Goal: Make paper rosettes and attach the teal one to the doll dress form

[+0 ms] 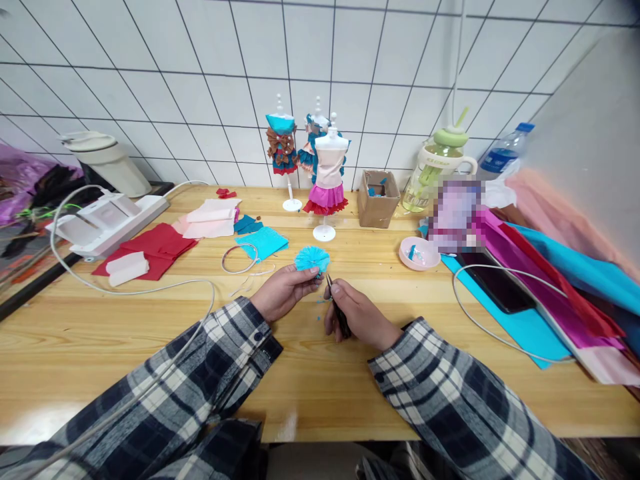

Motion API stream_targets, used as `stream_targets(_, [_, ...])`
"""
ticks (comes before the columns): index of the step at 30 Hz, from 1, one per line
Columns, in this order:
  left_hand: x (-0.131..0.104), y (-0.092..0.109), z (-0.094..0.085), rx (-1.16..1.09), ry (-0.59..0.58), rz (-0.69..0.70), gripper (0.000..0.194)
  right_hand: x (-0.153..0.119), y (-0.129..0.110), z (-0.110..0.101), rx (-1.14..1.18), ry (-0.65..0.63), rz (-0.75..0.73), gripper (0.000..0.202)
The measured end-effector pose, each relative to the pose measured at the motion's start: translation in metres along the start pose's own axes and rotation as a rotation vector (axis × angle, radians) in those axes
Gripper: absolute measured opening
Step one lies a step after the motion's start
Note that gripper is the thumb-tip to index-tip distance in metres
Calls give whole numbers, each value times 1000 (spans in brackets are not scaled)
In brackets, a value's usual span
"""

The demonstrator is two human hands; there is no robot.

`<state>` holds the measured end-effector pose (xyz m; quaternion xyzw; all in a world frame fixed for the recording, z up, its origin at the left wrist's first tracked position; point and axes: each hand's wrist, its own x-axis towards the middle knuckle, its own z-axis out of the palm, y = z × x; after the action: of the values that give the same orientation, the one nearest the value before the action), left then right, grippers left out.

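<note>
Blue pleated paper piece (312, 259): center of frame, bright turquoise, folds fanned out from the middle into a round, ruffled edge. Held just above the wooden table (200, 373).

Left hand (293, 288): comes in from lower left, pinching the lower edge of the blue piece, thumb on top, fingers curled below. Pinch is closed on the paper.

Right hand (353, 310): just right of center, fingers wrapped around a dark-handled cutting tool (340, 313). Tip points up, near the lower right edge of the blue piece. Can't tell how far the blades are apart. Small blue scraps (319, 318) on the table between the hands.

Upper center: three small white dress forms in paper outfits. Front one (331, 170) has a pale pink top and magenta skirt with red ruffle. Cardboard box (379, 200) right of it, pink bowl (419, 253) with small bits further right and lower.

Left of center: turquoise sheet (263, 244), ring (240, 259) touching it, red paper (155, 250), pale pink sheets (213, 219). Upper left: white power strip (107, 223). Right side: dark phone (495, 280) on coloured sheets (535, 320).
</note>
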<state>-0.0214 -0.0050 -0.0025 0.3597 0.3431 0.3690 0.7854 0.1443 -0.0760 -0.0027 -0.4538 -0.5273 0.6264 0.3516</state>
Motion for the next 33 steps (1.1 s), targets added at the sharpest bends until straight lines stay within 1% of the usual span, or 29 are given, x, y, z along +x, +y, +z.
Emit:
stream_targets(2, [0, 0, 0, 9, -14, -2, 17, -1, 0, 3, 9, -67, -1, 35])
stream_targets(4, [-1, 0, 1, 17, -21, -8, 16, -1, -1, 3, 7, -89, 4, 35])
stream_targets(11, [-3, 1, 3, 58, -80, -6, 16, 0, -5, 2, -44, -77, -17, 28])
stream_targets(16, [-3, 1, 3, 78, -72, -13, 16, 0, -5, 2, -50, -69, -27, 25])
stream_targets(22, [-2, 1, 2, 73, -70, -18, 19, 0, -4, 1, -48, -74, -32, 28])
stream_targets(27, [-2, 0, 1, 71, -66, -24, 17, 0, -5, 1, -75, -63, -21, 25])
stream_targets(30, [-2, 1, 1, 46, -54, -18, 16, -2, -5, 1, -83, -57, 2, 28])
stream_targets(33, [-2, 2, 0, 7, -33, -13, 14, -4, -5, 0, -64, 29, 35, 34])
